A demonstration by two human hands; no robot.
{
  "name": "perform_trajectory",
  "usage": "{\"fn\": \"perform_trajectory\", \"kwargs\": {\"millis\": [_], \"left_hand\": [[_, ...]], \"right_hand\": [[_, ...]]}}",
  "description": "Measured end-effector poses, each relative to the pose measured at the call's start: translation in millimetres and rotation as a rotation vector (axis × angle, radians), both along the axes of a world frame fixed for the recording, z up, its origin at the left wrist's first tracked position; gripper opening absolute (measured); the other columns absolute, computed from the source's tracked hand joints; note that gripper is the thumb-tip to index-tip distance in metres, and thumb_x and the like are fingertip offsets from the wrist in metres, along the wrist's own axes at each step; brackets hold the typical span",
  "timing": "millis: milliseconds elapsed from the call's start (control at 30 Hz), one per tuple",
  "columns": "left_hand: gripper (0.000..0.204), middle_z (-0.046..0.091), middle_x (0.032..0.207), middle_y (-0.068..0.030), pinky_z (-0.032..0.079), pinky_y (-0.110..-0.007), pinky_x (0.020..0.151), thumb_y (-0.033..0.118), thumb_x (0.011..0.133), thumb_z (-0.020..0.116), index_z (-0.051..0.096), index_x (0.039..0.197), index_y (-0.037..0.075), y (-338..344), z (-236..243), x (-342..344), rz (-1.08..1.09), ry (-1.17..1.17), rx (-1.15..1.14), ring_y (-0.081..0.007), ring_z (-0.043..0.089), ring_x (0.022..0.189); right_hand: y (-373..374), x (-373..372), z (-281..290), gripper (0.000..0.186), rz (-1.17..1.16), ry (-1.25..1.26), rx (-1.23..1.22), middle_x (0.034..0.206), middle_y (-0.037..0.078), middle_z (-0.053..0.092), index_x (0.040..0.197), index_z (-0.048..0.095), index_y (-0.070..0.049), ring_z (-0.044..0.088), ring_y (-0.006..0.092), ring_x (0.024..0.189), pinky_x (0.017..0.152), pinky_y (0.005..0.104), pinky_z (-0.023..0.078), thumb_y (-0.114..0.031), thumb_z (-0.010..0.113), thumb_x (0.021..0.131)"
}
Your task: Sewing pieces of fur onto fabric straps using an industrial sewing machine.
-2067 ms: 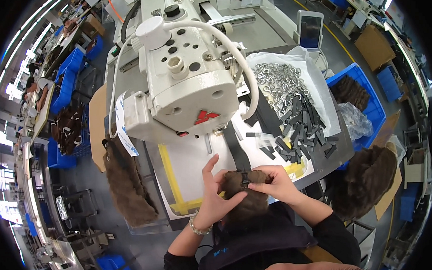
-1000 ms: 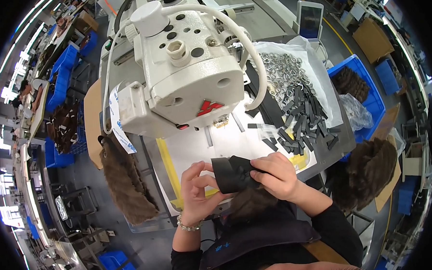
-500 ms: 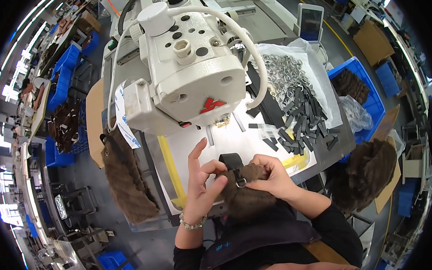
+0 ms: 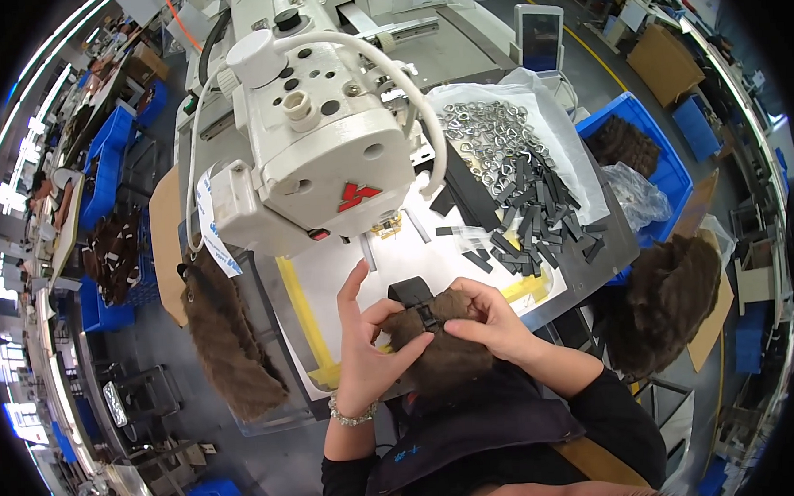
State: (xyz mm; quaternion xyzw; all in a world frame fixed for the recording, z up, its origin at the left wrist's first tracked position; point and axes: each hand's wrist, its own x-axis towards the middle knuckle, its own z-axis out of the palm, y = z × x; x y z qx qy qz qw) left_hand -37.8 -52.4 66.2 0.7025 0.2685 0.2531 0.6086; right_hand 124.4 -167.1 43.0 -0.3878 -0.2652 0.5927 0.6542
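A brown fur piece [image 4: 451, 363] with a black strap [image 4: 409, 291] is held between my hands, in front of the sewing machine [image 4: 331, 153] at the table's near edge. My left hand [image 4: 366, 347] grips its left side, thumb pressed by the short black tab [image 4: 429, 318] and one finger pointing up. From the right, my right hand [image 4: 493, 325] pinches the fur, its thumb lying close to the left thumb. The metal ring on the tab is hardly visible now.
Metal rings [image 4: 489, 133] and short black strips [image 4: 537, 215] lie in heaps to the right. More fur pieces hang at the left [image 4: 228, 344] and right [image 4: 670, 303]. A blue bin [image 4: 678, 182] stands beyond the table's right side. Yellow tape [image 4: 302, 310] marks the white work surface.
My left thumb has moved right and down onto the tab, where the metal ring showed before. My right thumb has shifted slightly. The whole view has turned a little.
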Motion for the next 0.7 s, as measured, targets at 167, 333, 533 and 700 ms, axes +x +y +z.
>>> {"fn": "perform_trajectory", "kwargs": {"millis": [167,333,533,700], "left_hand": [[0.039,0.017,0.154,-0.008,0.052,-0.026,0.079,0.002,0.071,0.081,0.06,0.104,-0.002,-6.0,-0.8,12.8,-0.039,-0.006,-0.177,-0.013,0.062,0.097],[0.099,0.029,0.148,-0.0191,0.043,-0.037,0.1,0.026,0.078,0.08,0.019,0.149,-0.004,-42.0,-19.1,28.2,-0.289,-0.317,-0.61,-0.0249,0.057,0.111],[0.105,0.037,0.149,-0.0266,0.023,-0.037,0.116,0.022,0.09,0.065,-0.018,0.149,-0.002,-103.5,-52.5,54.9,-1.098,0.017,-0.022,-0.0345,0.039,0.137],[0.102,0.042,0.147,-0.0219,0.028,-0.041,0.114,0.016,0.092,0.061,-0.022,0.149,0.003,-105.8,-39.2,71.1,-1.302,0.01,-0.237,-0.0327,0.047,0.132]], "right_hand": [[-17.3,8.4,6.9,0.027,0.014,-0.222,-0.004,0.101,0.002,0.065,0.113,0.058,0.0,0.058,0.0054,0.094,0.082,0.0234,0.048,-0.005,0.068,0.089],[-63.4,29.3,9.6,0.034,0.01,-0.123,-0.006,0.091,-0.001,0.064,0.115,0.06,0.002,0.057,0.004,0.084,0.074,0.0228,0.046,0.0,0.074,0.084],[-164.4,105.9,40.2,0.04,-0.707,-0.209,0.002,0.109,0.003,0.068,0.115,0.063,-0.004,0.064,0.0099,0.095,0.085,0.0272,0.052,-0.007,0.077,0.077],[-311.0,232.3,69.4,0.033,-1.381,-0.442,-0.17,0.108,0.006,0.069,0.118,0.064,-0.005,0.067,0.0172,0.095,0.086,0.0312,0.053,-0.016,0.07,0.088]]}}
